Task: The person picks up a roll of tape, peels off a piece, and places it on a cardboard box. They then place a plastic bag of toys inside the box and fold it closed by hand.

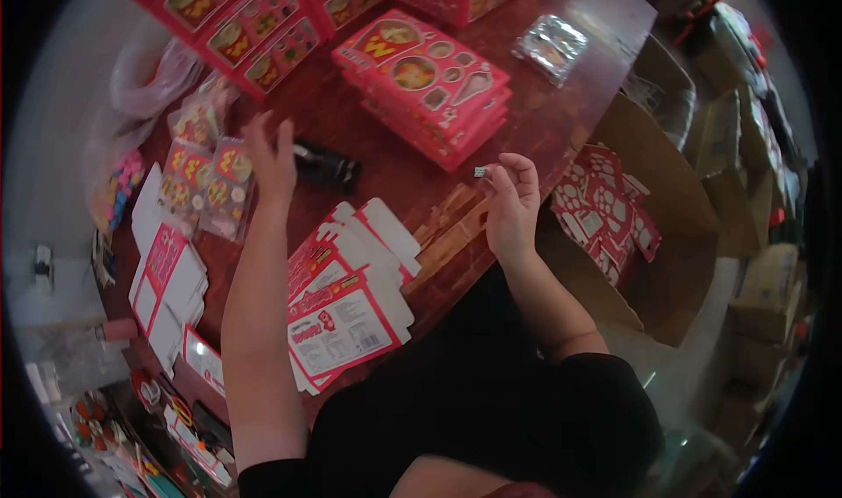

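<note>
Right hand [513, 195]: thumb and index fingertip pinched on a small patterned piece [480, 171], which sticks out on the side facing the left hand; too small to read its print or long axis. Left hand [270, 160]: fingers spread, nothing visible in it; contact with anything below, can't tell. Key relation: stack of pink printed boxes [430, 81] lies just beyond the pinched piece and toward the left, long axis slanting so its near corner points at the right hand, the nearer one. Left hand sits between printed clear packets [232, 182] and a black object [326, 168]. Flattened pink-and-white cartons [346, 322] closer to the body.
</note>
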`<control>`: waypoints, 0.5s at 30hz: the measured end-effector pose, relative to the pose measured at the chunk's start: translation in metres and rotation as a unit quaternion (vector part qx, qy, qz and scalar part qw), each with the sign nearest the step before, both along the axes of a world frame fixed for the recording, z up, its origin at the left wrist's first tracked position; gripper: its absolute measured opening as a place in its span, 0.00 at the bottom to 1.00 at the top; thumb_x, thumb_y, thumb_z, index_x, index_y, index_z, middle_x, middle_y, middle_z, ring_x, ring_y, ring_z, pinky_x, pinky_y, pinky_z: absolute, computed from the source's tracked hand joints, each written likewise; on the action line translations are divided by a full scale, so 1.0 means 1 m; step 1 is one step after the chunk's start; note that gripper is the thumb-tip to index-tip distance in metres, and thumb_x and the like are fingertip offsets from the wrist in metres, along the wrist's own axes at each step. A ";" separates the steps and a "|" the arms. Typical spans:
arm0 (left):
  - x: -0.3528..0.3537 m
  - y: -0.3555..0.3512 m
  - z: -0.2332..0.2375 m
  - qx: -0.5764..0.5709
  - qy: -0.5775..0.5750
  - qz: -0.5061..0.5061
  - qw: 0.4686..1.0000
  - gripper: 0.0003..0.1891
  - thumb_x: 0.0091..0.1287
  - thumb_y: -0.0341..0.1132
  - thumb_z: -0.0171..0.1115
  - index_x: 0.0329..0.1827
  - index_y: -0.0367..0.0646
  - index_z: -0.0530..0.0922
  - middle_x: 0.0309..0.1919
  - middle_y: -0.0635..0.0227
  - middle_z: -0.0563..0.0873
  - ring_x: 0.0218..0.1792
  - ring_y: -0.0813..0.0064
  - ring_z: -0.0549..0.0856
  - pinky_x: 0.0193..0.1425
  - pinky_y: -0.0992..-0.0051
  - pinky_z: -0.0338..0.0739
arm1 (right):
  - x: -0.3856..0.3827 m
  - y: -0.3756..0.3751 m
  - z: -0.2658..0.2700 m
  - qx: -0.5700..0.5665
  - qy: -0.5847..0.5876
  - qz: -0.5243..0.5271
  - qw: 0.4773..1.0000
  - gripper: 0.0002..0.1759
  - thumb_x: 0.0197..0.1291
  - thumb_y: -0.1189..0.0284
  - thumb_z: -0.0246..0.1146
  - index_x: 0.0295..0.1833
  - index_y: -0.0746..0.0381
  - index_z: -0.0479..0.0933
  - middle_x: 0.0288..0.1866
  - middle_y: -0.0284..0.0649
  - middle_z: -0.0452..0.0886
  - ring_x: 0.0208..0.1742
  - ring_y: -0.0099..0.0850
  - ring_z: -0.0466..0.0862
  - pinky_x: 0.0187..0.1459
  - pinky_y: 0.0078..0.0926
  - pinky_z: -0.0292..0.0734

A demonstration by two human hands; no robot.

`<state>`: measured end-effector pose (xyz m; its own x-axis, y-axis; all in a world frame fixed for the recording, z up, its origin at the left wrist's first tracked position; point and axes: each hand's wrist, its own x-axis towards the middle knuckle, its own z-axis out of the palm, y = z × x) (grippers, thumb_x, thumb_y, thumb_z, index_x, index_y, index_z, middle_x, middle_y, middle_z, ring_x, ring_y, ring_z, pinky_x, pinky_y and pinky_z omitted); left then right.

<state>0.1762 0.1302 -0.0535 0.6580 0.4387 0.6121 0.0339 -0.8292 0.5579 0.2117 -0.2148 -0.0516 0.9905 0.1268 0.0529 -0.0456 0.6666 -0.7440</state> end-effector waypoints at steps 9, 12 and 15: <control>-0.005 -0.178 0.037 0.149 -0.141 -0.227 0.952 0.22 0.61 0.50 0.57 0.49 0.43 0.73 0.56 0.58 0.72 0.64 0.52 0.65 0.70 0.50 0.54 | 0.094 -0.176 -0.012 -0.145 -0.038 -0.223 0.963 0.14 0.60 0.81 0.61 0.53 0.67 0.75 0.41 0.36 0.81 0.41 0.20 0.80 0.45 0.15 0.75; 0.010 -0.237 0.024 0.157 -0.080 -0.361 0.916 0.17 0.59 0.49 0.62 0.45 0.49 0.76 0.52 0.63 0.75 0.61 0.57 0.70 0.70 0.52 0.55 | 0.119 -0.218 -0.028 -0.189 -0.059 -0.255 0.946 0.08 0.61 0.80 0.60 0.45 0.66 0.79 0.37 0.34 0.82 0.37 0.18 0.80 0.40 0.13 0.76; 0.036 -0.281 0.015 0.125 -0.004 -0.465 0.877 0.16 0.54 0.42 0.66 0.44 0.50 0.77 0.52 0.66 0.76 0.61 0.59 0.71 0.69 0.53 0.57 | 0.141 -0.250 -0.035 -0.159 -0.051 -0.247 0.955 0.07 0.61 0.80 0.60 0.44 0.65 0.79 0.37 0.33 0.82 0.37 0.17 0.80 0.39 0.13 0.75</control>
<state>0.2124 -0.1509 -0.0385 0.6554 -0.4327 0.6190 -0.7241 -0.5931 0.3520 0.3523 -0.4652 -0.0869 0.9253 -0.3285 0.1894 0.2997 0.3280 -0.8959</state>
